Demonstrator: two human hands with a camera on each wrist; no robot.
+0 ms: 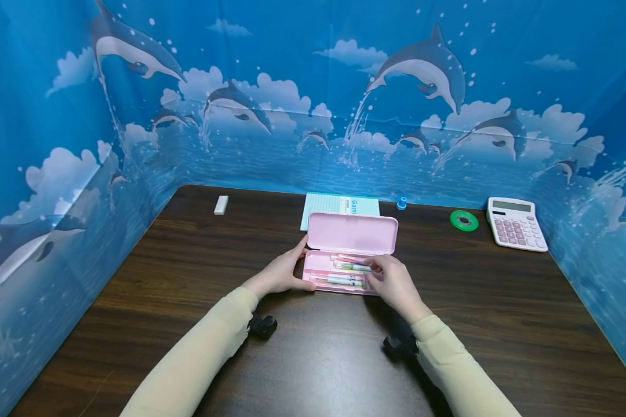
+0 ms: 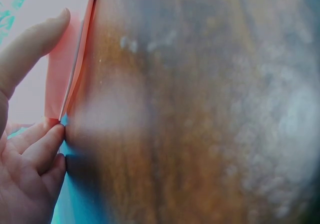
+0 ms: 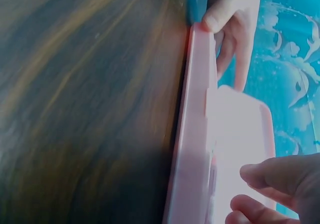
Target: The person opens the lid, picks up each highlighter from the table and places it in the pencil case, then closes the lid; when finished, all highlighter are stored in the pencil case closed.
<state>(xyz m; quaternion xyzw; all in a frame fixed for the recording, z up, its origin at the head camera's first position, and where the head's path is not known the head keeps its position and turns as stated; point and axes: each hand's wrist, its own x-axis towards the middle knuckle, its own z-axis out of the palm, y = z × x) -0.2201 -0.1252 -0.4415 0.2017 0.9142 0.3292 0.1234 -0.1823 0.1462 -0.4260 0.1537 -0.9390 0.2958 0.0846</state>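
A pink pencil case lies on the table with its lid raised at the back. Inside are several pens, among them a green-tinted pen and a white pen with dark marks. My left hand grips the case's left end, thumb at the front corner and fingers toward the back. Over the right part of the case, my right hand has its fingertips by the pens' right ends. In the right wrist view, a gap shows between its thumb and bent fingers, with nothing visible between them.
Behind the case lies a light-blue booklet. A white eraser-like block is at back left. At back right are a small blue object, a green disc and a calculator. A dolphin-print curtain borders the table.
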